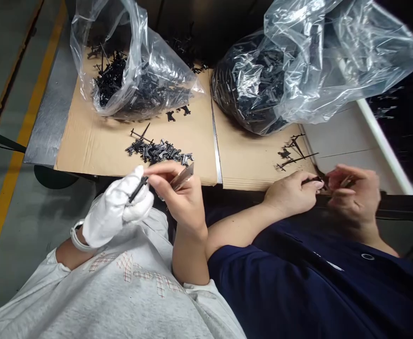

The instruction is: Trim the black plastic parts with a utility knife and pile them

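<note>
L hand [116,209] in a white glove pinches the small black part [138,188] near the cardboard's [97,141] front edge, R hand [178,188] pinches a thin metal blade [182,177] – best keep both grips tight & steady.

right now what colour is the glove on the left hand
White; the glove on the left hand shows best in the head view, pinching a black plastic part.

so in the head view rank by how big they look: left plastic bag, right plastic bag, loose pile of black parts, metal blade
1. right plastic bag
2. left plastic bag
3. loose pile of black parts
4. metal blade, in the right hand; it is nearest the camera yet looks smallest.
</note>
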A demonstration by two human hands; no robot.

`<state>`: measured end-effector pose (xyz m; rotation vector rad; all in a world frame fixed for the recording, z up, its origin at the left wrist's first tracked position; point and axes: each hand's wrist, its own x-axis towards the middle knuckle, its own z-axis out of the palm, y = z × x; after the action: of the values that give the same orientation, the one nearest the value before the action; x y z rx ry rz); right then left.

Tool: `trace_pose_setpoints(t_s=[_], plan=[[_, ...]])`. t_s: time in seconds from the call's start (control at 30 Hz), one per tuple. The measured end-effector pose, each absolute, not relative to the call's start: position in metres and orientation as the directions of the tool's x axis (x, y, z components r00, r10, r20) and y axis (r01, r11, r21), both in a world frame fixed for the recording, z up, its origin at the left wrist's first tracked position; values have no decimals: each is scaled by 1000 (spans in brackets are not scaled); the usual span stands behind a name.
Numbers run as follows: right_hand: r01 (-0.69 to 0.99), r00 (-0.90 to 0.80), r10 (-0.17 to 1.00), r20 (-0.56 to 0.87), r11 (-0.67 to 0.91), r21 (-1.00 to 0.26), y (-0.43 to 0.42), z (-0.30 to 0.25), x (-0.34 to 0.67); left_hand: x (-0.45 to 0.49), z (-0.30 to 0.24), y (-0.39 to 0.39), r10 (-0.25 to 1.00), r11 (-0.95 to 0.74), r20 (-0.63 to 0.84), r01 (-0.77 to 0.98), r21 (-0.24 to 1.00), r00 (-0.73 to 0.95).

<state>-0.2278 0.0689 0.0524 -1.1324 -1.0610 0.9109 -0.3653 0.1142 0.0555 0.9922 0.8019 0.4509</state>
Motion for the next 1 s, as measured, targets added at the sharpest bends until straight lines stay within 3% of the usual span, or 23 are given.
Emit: trace_pose_setpoints(t_s=[0.13,0.23,0.33,0.43,0.53,0.67,1.0], plan=[[4,258,951,168,173,-985,78,45,-222,-360,46,123,584,568,-348,-63,821,734],[104,255,958,135,112,-988,98,31,-214,-356,31,140,728,416,-352,29,909,588],[296,246,969,-7,-82,-952,124,16,-210,-360,11,164,921,227,-269,175,958,280],[609,325,943,-68,-264,-748,144,12,-213,-369,-2,182,986,127,-149,249,960,70],[802,416,909,-37,-386,-455,152,17,-206,-377,-3,186,993,87,-107,300,950,52],[797,552,833,36,-514,-317,167,20,-163,-380,2,181,994,63,-87,328,943,60],[743,568,823,-18,-522,-419,184,-2,-122,-372,0,177,974,53,-113,292,955,194]])
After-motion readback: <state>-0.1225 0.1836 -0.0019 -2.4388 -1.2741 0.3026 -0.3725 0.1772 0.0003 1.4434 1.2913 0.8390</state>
